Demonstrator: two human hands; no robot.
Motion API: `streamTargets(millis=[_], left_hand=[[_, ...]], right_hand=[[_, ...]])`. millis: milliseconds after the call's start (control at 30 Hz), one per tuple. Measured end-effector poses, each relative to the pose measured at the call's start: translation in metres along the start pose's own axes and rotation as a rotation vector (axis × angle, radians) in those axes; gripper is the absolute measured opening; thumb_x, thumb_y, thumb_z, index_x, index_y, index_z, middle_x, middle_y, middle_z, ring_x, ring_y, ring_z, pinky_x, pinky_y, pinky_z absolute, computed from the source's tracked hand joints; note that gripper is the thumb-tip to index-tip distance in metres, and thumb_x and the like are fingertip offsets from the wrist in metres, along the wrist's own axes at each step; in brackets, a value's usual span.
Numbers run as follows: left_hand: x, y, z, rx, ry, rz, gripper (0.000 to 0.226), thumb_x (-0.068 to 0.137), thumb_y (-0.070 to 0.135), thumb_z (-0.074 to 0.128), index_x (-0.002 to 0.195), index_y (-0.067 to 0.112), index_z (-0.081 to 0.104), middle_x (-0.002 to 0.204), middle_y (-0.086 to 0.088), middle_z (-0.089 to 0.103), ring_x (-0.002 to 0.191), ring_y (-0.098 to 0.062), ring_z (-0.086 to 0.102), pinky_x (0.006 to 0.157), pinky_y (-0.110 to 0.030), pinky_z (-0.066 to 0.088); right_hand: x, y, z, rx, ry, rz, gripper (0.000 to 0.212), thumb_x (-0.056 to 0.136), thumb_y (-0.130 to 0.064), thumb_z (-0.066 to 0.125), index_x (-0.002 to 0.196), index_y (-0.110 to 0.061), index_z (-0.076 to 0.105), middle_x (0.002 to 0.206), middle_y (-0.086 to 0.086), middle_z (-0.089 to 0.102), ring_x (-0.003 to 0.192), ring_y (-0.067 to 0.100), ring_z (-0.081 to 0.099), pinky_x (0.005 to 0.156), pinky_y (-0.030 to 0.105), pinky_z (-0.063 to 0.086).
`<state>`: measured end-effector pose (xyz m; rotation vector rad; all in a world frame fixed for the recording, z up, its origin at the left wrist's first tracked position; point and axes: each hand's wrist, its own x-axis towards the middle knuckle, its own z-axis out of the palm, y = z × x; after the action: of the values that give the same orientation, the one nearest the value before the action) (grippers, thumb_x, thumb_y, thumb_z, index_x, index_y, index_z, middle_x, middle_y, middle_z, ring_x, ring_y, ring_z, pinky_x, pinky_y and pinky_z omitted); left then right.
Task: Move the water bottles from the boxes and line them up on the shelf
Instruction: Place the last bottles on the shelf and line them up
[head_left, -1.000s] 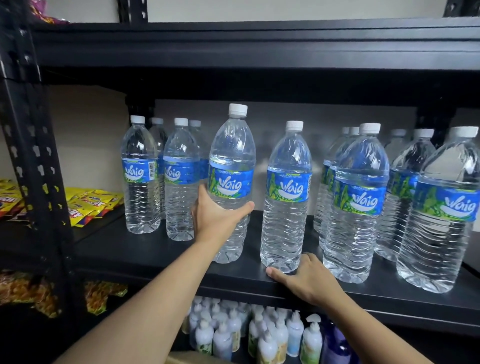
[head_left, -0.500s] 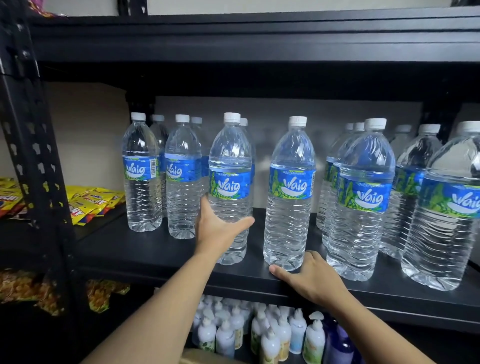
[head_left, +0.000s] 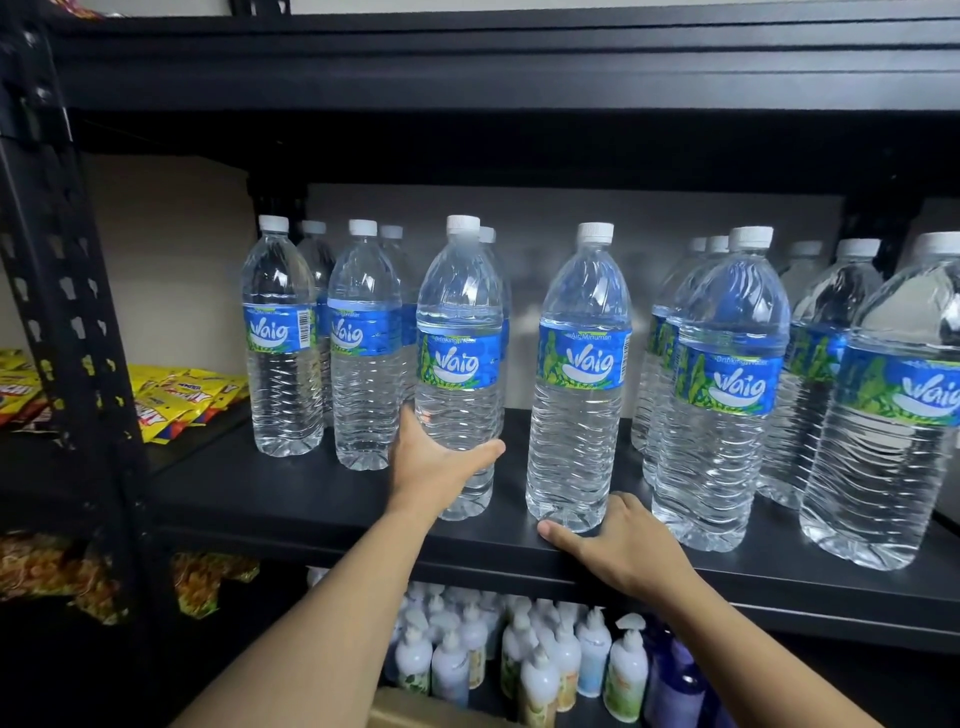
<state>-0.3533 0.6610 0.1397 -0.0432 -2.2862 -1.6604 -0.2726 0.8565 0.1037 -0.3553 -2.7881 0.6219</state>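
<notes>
My left hand (head_left: 441, 465) wraps the lower body of a water bottle (head_left: 457, 364) standing on the shelf (head_left: 311, 499) at 12 o'clock. My right hand (head_left: 628, 553) lies flat, holding nothing, on the shelf lip at 2 o'clock. Placing step, I judge: next, square it with the next bottle (head_left: 579, 374), then release.

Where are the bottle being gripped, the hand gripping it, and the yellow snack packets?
Gripped bottle (head_left: 457, 364), head view, on its blue label.
Left hand (head_left: 435, 465), head view, on its back.
Yellow snack packets (head_left: 176, 397), head view, on a front packet.
</notes>
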Motion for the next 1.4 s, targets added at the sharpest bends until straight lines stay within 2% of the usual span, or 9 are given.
streamTargets(millis=[300, 467, 533, 633, 733, 833, 933, 1100, 1400], left_hand=[[-0.006, -0.001, -0.004, -0.009, -0.042, -0.028, 0.122, 0.044, 0.061, 0.086, 0.145, 0.026, 0.027, 0.145, 0.001, 0.047, 0.134, -0.022, 0.043, 0.11, -0.045, 0.039], [-0.024, -0.013, -0.008, 0.006, -0.083, -0.03, 0.11, 0.065, 0.041, 0.088, 0.15, 0.017, 0.022, 0.146, -0.001, 0.041, 0.135, -0.019, 0.038, 0.093, -0.019, 0.047], [-0.037, -0.018, -0.011, 0.016, -0.014, -0.029, 0.103, 0.065, 0.044, 0.086, 0.146, 0.016, 0.029, 0.143, -0.003, 0.045, 0.131, -0.021, 0.042, 0.101, -0.03, 0.043], [-0.064, -0.013, -0.013, 0.055, 0.151, -0.044, 0.079, 0.079, 0.034, 0.076, 0.141, 0.008, 0.036, 0.137, -0.011, 0.045, 0.128, -0.029, 0.043, 0.106, -0.038, 0.035], [-0.107, 0.006, -0.01, 0.082, 0.237, 0.082, 0.04, 0.084, 0.019, 0.067, 0.118, 0.009, 0.049, 0.117, -0.009, 0.053, 0.112, -0.029, 0.05, 0.094, -0.038, 0.038], [-0.147, 0.024, 0.011, 0.145, -0.132, 0.142, 0.017, 0.087, 0.021, 0.064, 0.102, 0.018, 0.057, 0.098, 0.004, 0.062, 0.096, -0.02, 0.06, 0.084, -0.031, 0.047], [-0.188, 0.043, 0.052, 0.221, -0.544, 0.161, 0.018, 0.084, 0.028, 0.07, 0.1, 0.023, 0.064, 0.097, 0.01, 0.065, 0.094, -0.013, 0.062, 0.082, -0.025, 0.046], [-0.271, 0.06, 0.146, 0.263, -1.042, 0.14, 0.013, 0.083, 0.029, 0.074, 0.091, 0.023, 0.067, 0.094, 0.003, 0.07, 0.086, -0.014, 0.061, 0.083, -0.028, 0.046], [-0.442, -0.004, 0.316, 0.57, -1.528, 0.147, 0.015, 0.091, 0.031, 0.065, 0.093, 0.018, 0.058, 0.091, 0.0, 0.061, 0.074, -0.014, 0.053, 0.062, -0.026, 0.043]], right_hand=[[-0.001, -0.001, -0.001, 0.006, -0.019, 0.025, 0.087, 0.072, -0.083, 0.054, 0.126, -0.015, 0.056, 0.126, 0.003, 0.055, 0.125, 0.02, 0.052, 0.1, 0.03, 0.039], [-0.005, -0.006, -0.003, 0.0, -0.043, 0.018, 0.12, 0.044, -0.106, 0.026, 0.118, -0.02, 0.063, 0.116, 0.003, 0.059, 0.12, 0.021, 0.053, 0.094, 0.033, 0.043], [-0.011, -0.008, -0.007, 0.002, -0.058, 0.03, 0.106, 0.056, -0.1, 0.036, 0.11, -0.013, 0.065, 0.113, 0.006, 0.059, 0.117, 0.023, 0.055, 0.093, 0.032, 0.044], [-0.028, -0.01, -0.019, -0.013, -0.088, 0.035, 0.055, 0.086, -0.063, 0.058, 0.099, -0.01, 0.056, 0.119, 0.01, 0.058, 0.115, 0.026, 0.056, 0.093, 0.032, 0.043], [-0.057, 0.002, -0.039, -0.018, -0.107, -0.036, 0.046, 0.089, -0.045, 0.063, 0.122, -0.013, 0.058, 0.127, 0.007, 0.059, 0.118, 0.024, 0.056, 0.097, 0.031, 0.044], [-0.098, 0.028, -0.066, 0.031, -0.134, -0.085, 0.046, 0.089, -0.041, 0.064, 0.13, -0.02, 0.06, 0.127, -0.002, 0.064, 0.118, 0.015, 0.06, 0.098, 0.026, 0.046], [-0.145, 0.071, -0.096, 0.023, -0.196, -0.064, 0.039, 0.089, -0.042, 0.064, 0.125, -0.025, 0.063, 0.111, -0.008, 0.069, 0.098, 0.008, 0.062, 0.079, 0.014, 0.043], [-0.221, 0.186, -0.131, -0.057, -0.33, 0.15, 0.038, 0.092, -0.045, 0.061, 0.126, -0.027, 0.062, 0.116, -0.005, 0.07, 0.103, 0.014, 0.063, 0.088, 0.025, 0.048], [-0.357, 0.412, -0.096, 0.017, -0.444, 0.706, 0.042, 0.096, -0.042, 0.057, 0.132, -0.021, 0.058, 0.131, 0.004, 0.063, 0.119, 0.022, 0.058, 0.096, 0.029, 0.043]])
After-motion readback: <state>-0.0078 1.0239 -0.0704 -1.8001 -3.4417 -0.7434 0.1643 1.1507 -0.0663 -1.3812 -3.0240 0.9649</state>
